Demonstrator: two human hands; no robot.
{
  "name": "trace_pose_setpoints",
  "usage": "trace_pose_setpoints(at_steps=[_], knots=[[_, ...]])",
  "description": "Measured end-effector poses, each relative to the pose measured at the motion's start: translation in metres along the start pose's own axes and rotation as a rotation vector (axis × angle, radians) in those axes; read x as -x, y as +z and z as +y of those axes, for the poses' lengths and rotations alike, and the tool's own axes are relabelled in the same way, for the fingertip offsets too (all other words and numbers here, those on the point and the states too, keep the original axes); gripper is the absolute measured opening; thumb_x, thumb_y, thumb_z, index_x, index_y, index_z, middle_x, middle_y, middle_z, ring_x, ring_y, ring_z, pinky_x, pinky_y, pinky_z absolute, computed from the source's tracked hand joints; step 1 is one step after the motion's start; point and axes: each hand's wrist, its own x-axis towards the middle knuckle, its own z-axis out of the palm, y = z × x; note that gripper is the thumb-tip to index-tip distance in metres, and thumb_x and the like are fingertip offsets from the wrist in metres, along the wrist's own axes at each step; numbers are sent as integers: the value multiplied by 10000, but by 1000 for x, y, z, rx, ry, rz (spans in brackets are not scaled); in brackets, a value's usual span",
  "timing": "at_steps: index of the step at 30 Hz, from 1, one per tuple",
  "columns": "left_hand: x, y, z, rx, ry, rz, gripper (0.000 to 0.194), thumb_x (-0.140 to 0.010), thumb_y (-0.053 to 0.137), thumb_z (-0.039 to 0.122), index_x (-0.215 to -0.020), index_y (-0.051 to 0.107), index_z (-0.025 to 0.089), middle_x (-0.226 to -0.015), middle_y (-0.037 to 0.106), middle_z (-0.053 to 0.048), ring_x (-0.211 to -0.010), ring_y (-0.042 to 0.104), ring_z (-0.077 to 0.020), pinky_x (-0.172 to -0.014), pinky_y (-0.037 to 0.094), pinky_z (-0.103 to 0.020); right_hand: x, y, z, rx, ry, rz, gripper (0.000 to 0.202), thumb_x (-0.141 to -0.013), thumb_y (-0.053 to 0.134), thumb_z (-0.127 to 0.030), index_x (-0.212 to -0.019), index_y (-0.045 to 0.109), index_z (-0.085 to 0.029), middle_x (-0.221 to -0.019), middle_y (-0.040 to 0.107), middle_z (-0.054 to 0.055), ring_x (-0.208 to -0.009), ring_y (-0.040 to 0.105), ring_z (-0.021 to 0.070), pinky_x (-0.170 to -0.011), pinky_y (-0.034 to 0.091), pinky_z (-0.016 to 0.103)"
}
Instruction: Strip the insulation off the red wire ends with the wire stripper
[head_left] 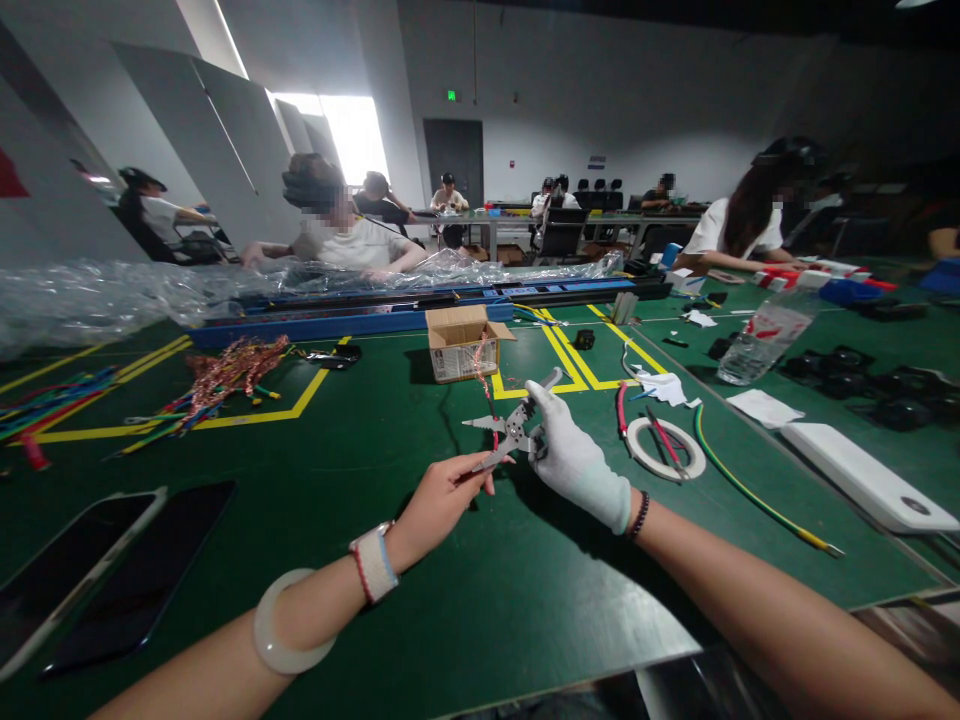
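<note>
My right hand (571, 455), in a white glove, grips a metal wire stripper (508, 428) above the green table (465, 590). My bare left hand (442, 497) pinches the lower end of a thin red twisted wire (484, 385) at the tool's jaws. That wire runs up towards a small open cardboard box (459, 343) behind the hands. A pale bangle and a woven band sit on my left wrist.
Two dark phones (97, 575) lie at the near left. A pile of twisted coloured wires (225, 372) is at the left. A tape roll (666, 448), green-yellow cable (750, 490), white flat box (862, 480) and water bottle (761, 340) are at the right. Several people sit beyond.
</note>
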Motion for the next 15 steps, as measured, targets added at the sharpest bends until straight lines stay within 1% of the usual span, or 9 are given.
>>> trace_pose_setpoints(at_steps=[2,4,7,9,12,15], knots=[[0,0,0,-42,18,3,315,-873,478,267,-1033,722,150,-688,610,-18,-601,512,-134,-541,392,-215,0,1,2,28,-21,22,835,-740,563,-84,-1477,194,-220,-1429,365,179,-1169,551,310,-933,504,446],[-1,0,-1,-91,34,19,313,-872,480,262,-1027,730,158,-662,604,-11,-598,524,-139,-552,393,-219,-1,2,3,39,-35,29,813,-752,579,-123,-1470,206,-204,-1413,384,183,-1170,549,313,-954,487,456],[-1,0,-2,-184,73,58,279,-861,487,230,-942,748,172,-640,602,-2,-610,547,-147,-581,395,-222,0,3,2,48,-32,2,798,-772,594,-185,-1467,203,-184,-1410,387,194,-1172,545,312,-958,482,455],[0,1,-2,-240,94,71,259,-852,491,201,-862,748,171,-644,612,-2,-622,563,-150,-600,394,-224,1,3,1,54,-33,-23,813,-775,595,-192,-1473,179,-172,-1428,362,204,-1164,550,306,-945,491,443],[1,2,0,-280,109,80,248,-848,490,177,-768,725,165,-653,632,-7,-622,570,-151,-619,403,-229,3,2,-3,77,-25,-45,824,-770,579,-157,-1481,165,-189,-1424,368,199,-1094,597,289,-886,523,400],[2,3,2,-278,135,86,230,-830,496,143,-777,716,179,-690,662,-11,-649,583,-158,-664,436,-240,4,2,-6,124,2,-77,824,-756,530,-91,-1487,171,-224,-1421,374,189,-959,659,260,-774,555,342]])
